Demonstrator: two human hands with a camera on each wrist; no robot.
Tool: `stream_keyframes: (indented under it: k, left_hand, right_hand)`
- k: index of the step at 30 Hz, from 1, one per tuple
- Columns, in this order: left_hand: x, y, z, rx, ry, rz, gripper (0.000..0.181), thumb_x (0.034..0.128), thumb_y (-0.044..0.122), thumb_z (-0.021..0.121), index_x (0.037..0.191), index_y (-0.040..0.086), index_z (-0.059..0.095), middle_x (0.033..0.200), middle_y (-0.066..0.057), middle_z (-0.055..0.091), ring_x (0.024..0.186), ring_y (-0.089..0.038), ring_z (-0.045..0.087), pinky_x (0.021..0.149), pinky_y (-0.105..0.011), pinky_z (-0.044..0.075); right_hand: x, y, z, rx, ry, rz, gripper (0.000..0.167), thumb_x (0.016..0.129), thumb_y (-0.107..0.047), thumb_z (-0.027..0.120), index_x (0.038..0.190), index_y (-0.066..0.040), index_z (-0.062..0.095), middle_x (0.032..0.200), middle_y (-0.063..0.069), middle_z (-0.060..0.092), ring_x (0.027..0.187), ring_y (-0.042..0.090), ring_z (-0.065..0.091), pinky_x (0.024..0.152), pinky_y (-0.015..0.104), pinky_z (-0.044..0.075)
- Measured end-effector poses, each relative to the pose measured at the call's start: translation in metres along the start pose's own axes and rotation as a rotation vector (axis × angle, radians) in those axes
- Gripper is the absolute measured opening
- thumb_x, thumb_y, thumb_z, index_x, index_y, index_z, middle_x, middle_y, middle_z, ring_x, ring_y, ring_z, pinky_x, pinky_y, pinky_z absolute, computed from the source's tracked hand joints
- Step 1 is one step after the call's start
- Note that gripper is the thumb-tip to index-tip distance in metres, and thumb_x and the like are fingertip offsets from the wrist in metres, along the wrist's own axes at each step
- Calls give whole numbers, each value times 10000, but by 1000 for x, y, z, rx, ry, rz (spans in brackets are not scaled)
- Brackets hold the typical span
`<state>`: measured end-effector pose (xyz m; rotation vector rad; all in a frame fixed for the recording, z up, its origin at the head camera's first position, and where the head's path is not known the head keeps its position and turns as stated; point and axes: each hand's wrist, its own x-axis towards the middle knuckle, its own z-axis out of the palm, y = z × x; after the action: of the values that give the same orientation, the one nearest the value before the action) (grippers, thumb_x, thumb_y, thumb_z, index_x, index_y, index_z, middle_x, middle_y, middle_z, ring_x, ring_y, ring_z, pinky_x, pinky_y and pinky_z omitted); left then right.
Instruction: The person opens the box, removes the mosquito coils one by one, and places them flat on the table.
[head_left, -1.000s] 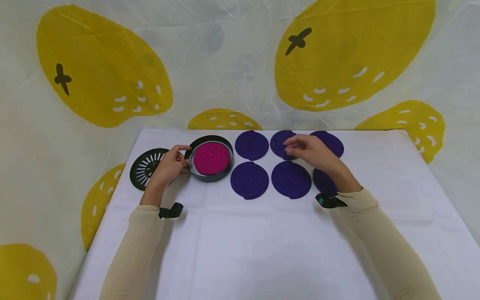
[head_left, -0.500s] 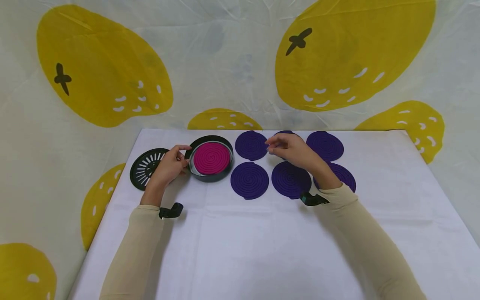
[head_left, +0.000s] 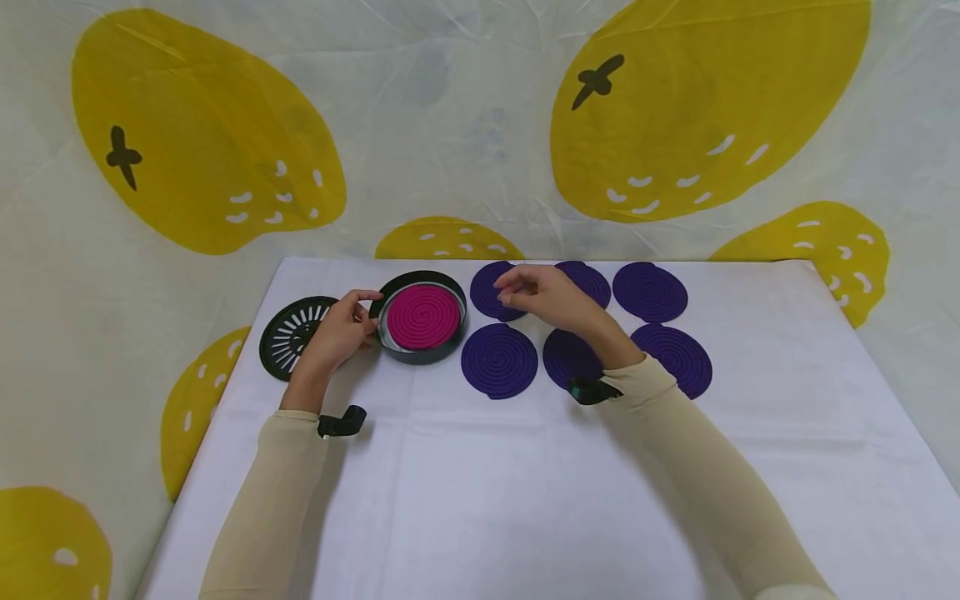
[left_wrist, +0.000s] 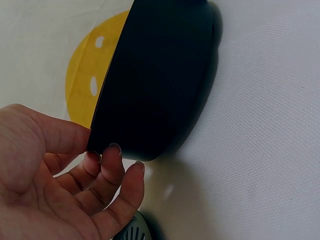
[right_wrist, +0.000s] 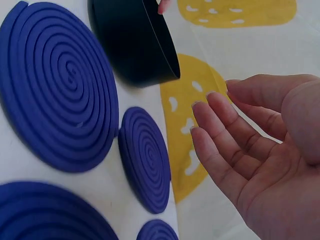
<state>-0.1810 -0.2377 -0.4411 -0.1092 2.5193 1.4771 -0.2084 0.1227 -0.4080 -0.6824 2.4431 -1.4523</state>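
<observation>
A pink mosquito coil lies flat inside a round dark green mosquito coil tin. My left hand holds the tin's rim on its left side; in the left wrist view the fingertips meet the dark wall. Several purple mosquito coils, among them a front left one, lie in two rows right of the tin. Over the back left coil hovers my right hand, partly covering it. Nothing shows between its loosely bent fingers in the right wrist view.
Left of the tin lies its slotted dark lid, partly behind my left hand. The white-covered table ends at a cloth backdrop printed with yellow fruit.
My right hand has moved left across the back row of purple coils, from the middle coil to the left one. The left hand and the tin have stayed in place.
</observation>
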Motion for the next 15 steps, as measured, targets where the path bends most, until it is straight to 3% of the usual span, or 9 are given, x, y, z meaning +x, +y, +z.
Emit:
stream_keyframes:
  k: [9, 15]
  left_hand:
    - [-1, 1, 1, 17, 0, -6, 455, 1017, 41, 559, 1458, 124, 487, 935, -91, 427, 823, -242, 521, 731, -405, 568]
    - [-2, 2, 1, 18, 2, -4, 455, 1019, 41, 559, 1460, 127, 489, 936, -94, 424, 828, -245, 511, 735, -413, 564]
  right_hand:
    - [17, -15, 19, 38, -27, -38, 232, 955, -50, 683, 1173, 30, 684, 1056, 156, 701, 957, 247, 659, 818, 226, 517]
    - [28, -22, 30, -3, -46, -58, 239, 952, -29, 672, 1184, 22, 685, 1064, 136, 708, 970, 219, 670, 841, 256, 529]
